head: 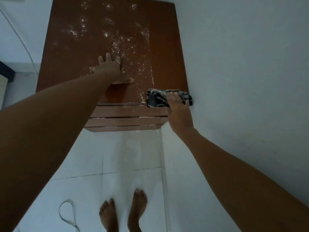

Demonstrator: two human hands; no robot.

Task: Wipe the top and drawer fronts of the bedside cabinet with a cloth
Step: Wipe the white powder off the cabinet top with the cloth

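Note:
The bedside cabinet's brown top (93, 36) is speckled with white powder, thickest in its middle and right half. Below its front edge show the drawer fronts (127, 117) as brown bands with pale dust lines. My left hand (112, 70) lies flat on the top with fingers spread, near the front middle. My right hand (178, 104) presses a folded dark blue and white patterned cloth (158, 97) onto the front right corner of the top, beside the wall.
A white wall (242, 72) runs along the cabinet's right side. The floor is white tile (133, 156), where my bare feet (123, 211) stand in front of the cabinet. A thin white cord loop (66, 213) lies on the floor at left.

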